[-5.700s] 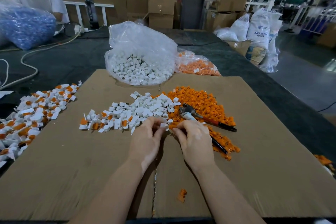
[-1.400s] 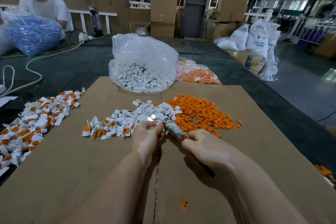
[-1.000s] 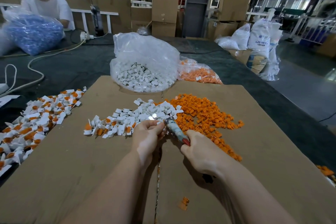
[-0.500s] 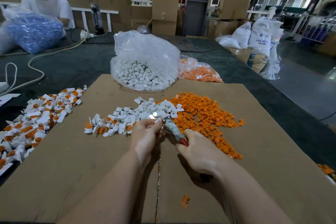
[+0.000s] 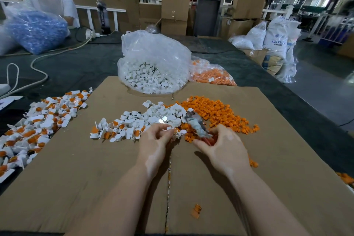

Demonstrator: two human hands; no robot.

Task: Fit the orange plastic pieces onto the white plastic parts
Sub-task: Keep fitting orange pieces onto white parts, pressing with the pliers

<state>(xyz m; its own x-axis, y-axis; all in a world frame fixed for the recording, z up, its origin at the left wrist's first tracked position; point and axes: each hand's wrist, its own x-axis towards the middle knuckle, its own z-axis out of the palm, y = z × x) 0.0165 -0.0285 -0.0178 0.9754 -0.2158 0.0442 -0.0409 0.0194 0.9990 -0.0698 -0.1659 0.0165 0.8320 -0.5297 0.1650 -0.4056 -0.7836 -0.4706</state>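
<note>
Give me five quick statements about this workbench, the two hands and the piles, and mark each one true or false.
1. The right hand holds pliers. True.
2. The clear bag behind the cardboard sheet holds blue parts. False: it holds white parts.
3. The loose orange pieces lie to the right of the loose white parts. True.
4. The left hand lies flat and empty on the cardboard. False: its fingers pinch a small white part.
5. The far-left pile is plain orange pieces only. False: it is white parts with orange fitted in.
</note>
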